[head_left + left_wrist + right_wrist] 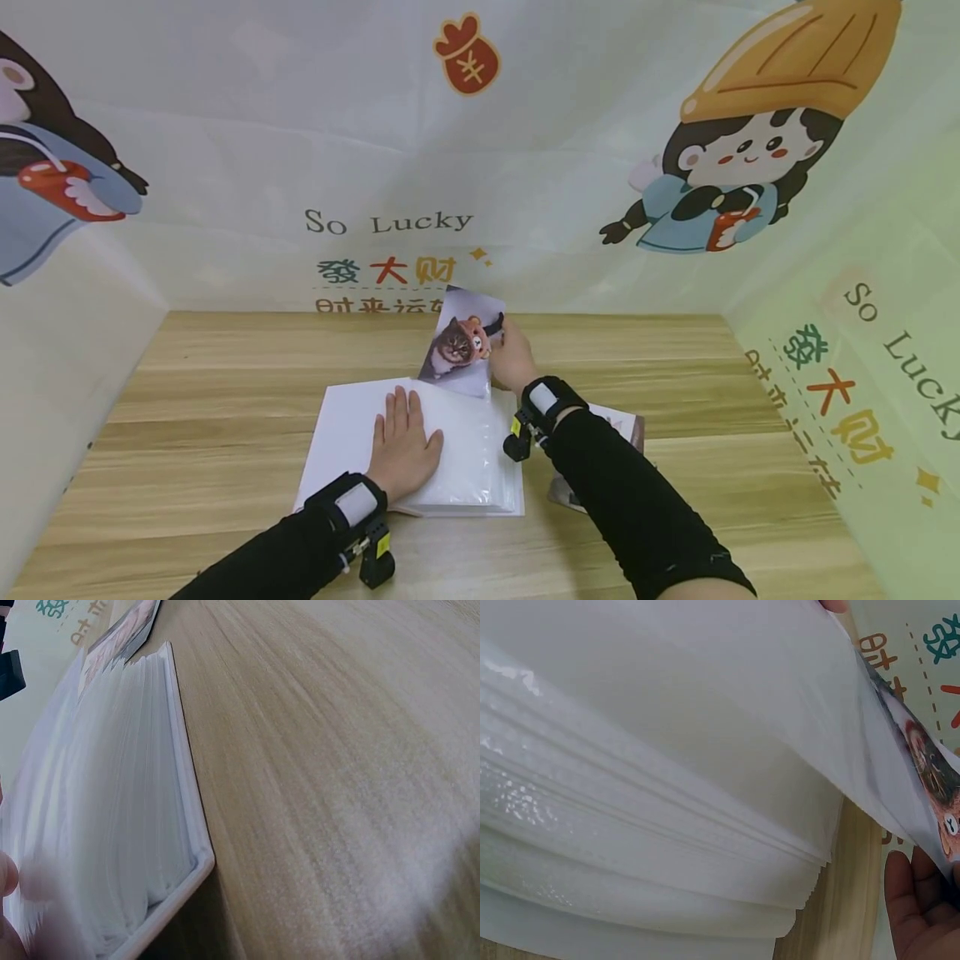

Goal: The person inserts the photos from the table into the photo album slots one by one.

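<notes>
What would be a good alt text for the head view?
A right hand holds a cat photo at the far edge of an open white album, while the left hand rests flat on it. More photos lie on the wooden table, partly hidden by the right sleeve.

The counter (pixel 225 400) looks like smooth wood grain with a soft sheen. The album pages (pixel 465 471) look like thin glossy plastic, the album cover (pixel 187 765) smooth; the cat photo (pixel 453 367) smooth paper. The far backdrop (pixel 225 125) seems creased cloth, the right sleeve (pixel 615 475) matt cloth.
</notes>
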`<state>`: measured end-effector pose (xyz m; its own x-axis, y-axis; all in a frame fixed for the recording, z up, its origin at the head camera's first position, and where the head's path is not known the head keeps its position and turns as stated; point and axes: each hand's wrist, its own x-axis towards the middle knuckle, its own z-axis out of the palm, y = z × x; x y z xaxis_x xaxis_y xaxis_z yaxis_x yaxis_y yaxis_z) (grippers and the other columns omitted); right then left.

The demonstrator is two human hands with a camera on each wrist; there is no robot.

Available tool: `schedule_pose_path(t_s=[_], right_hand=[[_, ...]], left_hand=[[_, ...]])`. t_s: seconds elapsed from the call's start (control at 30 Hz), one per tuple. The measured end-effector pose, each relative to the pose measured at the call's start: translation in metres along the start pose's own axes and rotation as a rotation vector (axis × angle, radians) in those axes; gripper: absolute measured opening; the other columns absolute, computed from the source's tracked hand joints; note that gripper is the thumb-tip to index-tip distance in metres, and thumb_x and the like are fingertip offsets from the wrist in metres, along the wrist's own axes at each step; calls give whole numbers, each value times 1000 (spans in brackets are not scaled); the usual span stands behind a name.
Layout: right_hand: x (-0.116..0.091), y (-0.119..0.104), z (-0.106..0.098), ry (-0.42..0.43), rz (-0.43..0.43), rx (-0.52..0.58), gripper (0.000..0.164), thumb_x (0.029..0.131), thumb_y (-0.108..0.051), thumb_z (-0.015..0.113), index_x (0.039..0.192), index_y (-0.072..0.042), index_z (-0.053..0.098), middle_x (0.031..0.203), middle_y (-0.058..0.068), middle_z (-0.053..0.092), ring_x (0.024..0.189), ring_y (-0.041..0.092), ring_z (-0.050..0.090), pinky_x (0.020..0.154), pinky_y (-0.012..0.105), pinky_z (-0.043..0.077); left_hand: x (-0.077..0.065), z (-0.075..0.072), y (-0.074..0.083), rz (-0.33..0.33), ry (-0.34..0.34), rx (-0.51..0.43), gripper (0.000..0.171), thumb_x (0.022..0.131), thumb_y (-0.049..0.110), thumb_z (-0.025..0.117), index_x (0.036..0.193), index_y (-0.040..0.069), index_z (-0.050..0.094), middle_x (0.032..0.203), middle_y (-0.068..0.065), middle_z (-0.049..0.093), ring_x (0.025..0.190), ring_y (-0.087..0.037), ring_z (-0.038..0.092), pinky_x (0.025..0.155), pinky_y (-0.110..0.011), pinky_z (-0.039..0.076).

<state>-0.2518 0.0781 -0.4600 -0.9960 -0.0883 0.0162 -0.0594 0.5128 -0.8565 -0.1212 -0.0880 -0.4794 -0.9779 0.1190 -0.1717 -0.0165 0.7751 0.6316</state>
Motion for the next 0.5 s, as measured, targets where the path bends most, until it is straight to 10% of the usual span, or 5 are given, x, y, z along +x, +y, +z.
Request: schedule_pose_path(t_s=[0.5], right_hand=[[-4, -6, -1, -99, -48, -90, 40, 96, 9, 40, 135, 9, 45, 132, 28, 53, 115, 35, 53, 94, 44, 45]], left_hand=[[1, 1, 0, 2, 4, -1, 70, 101, 23, 41, 148, -18, 9, 156, -34, -4, 145, -43, -8, 113, -56, -5]])
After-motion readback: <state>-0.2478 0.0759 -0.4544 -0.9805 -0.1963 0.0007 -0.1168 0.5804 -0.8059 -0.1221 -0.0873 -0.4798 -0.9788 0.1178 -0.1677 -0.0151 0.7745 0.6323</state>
